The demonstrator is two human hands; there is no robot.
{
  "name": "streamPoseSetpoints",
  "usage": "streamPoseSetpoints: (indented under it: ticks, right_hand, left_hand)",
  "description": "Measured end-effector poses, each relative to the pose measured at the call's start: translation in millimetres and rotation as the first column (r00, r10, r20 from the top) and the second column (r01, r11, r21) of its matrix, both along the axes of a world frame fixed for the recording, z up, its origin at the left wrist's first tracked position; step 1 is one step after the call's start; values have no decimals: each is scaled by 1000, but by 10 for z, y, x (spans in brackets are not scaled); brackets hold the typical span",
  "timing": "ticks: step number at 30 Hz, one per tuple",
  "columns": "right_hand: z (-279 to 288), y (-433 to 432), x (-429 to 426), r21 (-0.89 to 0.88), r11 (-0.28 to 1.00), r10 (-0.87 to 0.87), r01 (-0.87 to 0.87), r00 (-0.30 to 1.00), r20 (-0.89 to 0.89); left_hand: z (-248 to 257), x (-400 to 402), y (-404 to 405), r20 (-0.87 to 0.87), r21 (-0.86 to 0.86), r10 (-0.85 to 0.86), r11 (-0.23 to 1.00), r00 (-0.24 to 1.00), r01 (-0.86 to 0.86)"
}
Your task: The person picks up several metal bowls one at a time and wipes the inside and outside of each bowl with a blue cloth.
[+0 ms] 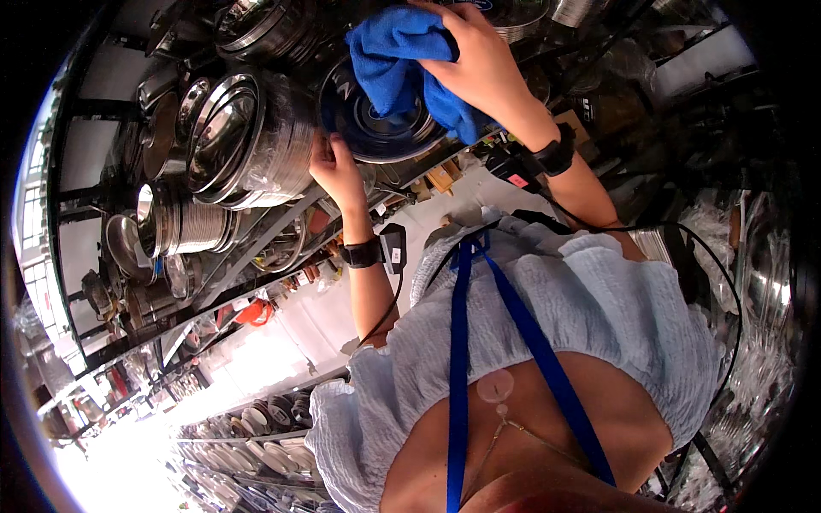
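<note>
My right hand (471, 61) grips a bunched blue cloth (397, 54) at the top of the view. The cloth hangs over a round, shiny dark-blue dish (378, 144) with a pale rim, covering its upper right part. At the dish's lower left edge is my left hand (337, 170), fingers curled; whether it holds the rim or only touches it cannot be told. Just left of that hand lies a stack of steel bowls or basins (282, 147), partly in clear plastic wrap.
More steel bowls (189, 224) and lids crowd the shelf at left. The shelf's metal edge (269, 234) runs diagonally below my left hand. An orange-red item (254, 312) is lower down. Plastic-wrapped goods (763, 320) stand at right. Cables run from both wrist straps.
</note>
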State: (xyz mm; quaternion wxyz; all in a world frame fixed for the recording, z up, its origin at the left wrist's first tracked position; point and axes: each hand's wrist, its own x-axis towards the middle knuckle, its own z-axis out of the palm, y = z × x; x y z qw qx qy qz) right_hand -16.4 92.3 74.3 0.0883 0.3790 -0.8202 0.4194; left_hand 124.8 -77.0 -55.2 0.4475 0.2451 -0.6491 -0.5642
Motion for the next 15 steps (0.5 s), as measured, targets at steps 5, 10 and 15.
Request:
streamPoseSetpoints:
  ticks: [5,10,15]
  right_hand:
    - [-117,-295,-127,-293,919,257,-265,964,-64]
    - [-305,-629,-333,-354,916,163,-190,981,-105]
    - [-858,-782,-268,-276,934,339,-225,801,493]
  left_hand:
    - [-56,69,-119,100,4,-58,998,993,58]
    - [-61,-10,-96,2,13,-104,994,995,104]
    - [-110,25,-132,-2,42,-81,996,997,81]
